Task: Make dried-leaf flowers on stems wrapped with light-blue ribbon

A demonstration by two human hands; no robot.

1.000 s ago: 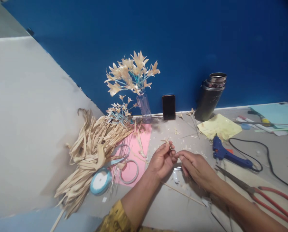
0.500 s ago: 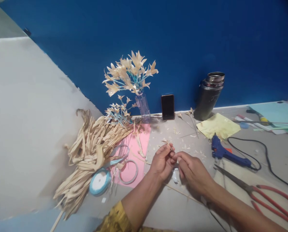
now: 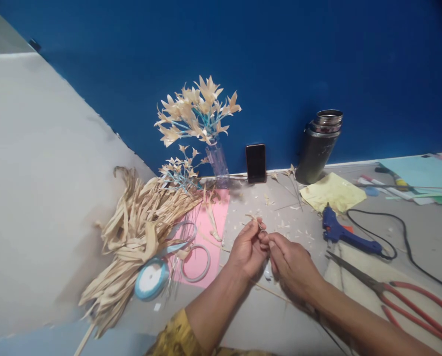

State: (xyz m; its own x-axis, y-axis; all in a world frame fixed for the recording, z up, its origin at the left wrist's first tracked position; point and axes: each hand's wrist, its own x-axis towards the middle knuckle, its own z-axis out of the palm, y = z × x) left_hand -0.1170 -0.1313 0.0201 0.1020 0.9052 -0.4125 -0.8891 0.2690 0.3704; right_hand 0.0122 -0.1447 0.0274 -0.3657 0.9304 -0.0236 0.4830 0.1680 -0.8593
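Note:
Between the fingertips of my left hand is a small dried-husk flower, its pale petals showing above the thumb. My right hand is closed just below and to the right, its fingertips pinched against the left fingers; what they grip is hidden. Finished husk flowers on blue stems stand in a clear purple vase behind. A smaller bunch of husk flowers rests to its left. Loose flowers on bare wires lie beyond my hands, among husk scraps.
Dried husks are heaped at left, by a blue ribbon spool and tape ring on pink paper. At right lie a blue glue gun, red-handled scissors and yellow paper. A phone and flask stand behind.
The whole view has shifted slightly, with things sitting a little further left. Both hands keep nearly the same hold, with the right fingertips still pressed close to the left.

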